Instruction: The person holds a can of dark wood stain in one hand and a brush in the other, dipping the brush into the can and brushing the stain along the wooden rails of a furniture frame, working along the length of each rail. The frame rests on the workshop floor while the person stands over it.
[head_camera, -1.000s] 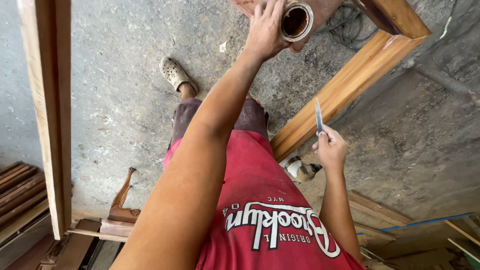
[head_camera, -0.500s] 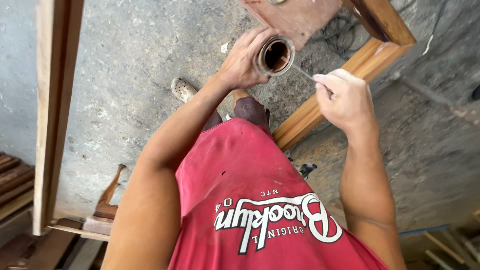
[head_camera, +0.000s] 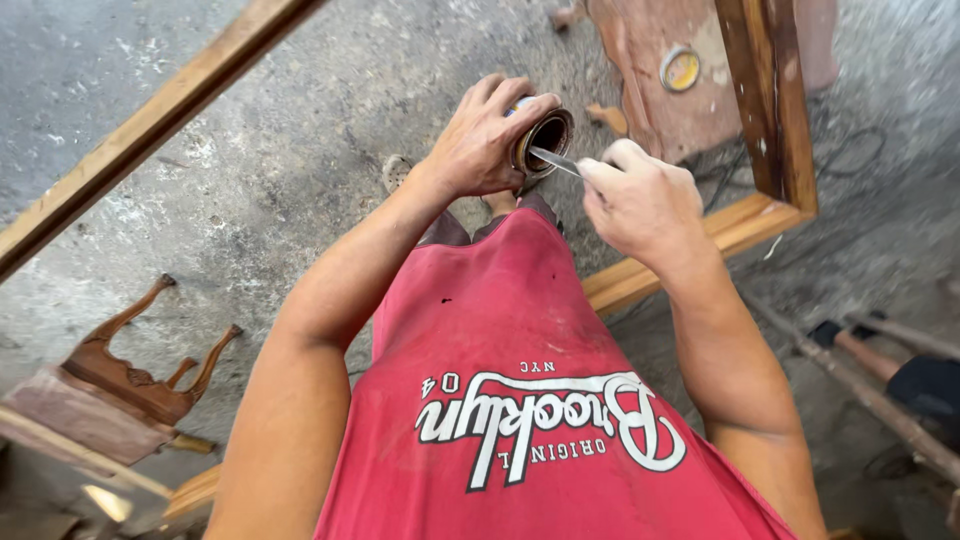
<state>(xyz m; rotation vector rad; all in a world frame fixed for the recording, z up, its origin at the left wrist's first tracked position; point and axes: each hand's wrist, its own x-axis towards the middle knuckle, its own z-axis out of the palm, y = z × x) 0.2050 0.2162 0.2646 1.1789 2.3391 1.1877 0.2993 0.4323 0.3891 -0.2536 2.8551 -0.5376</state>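
Standing here, everything reads off the small round tin (head_camera: 545, 140) held out in front of the red shirt (head_camera: 520, 400). Far to the left of the tin and lower, a carved wooden leg piece (head_camera: 135, 365) lies on the concrete floor (head_camera: 300, 150), with a long timber rail (head_camera: 150, 125) slanting above it. The left hand (head_camera: 480, 140) is wrapped around the tin's side, fingers clenched on it, mouth tilted toward the right hand (head_camera: 640, 200). That hand pinches a thin flat metal blade (head_camera: 555, 160), whose tip sits at the tin's open rim, seemingly dipping inside. To do this well, I'd judge the tin wants to stay steady and tilted while the blade works along the inner wall, not prying at the rim. Right of the tin a wooden frame (head_camera: 770, 110) stands close, its corner just beyond the right knuckles, so the elbow has little swing that way; the freer room is leftward over bare floor. A round lid (head_camera: 680, 68) lies beyond.
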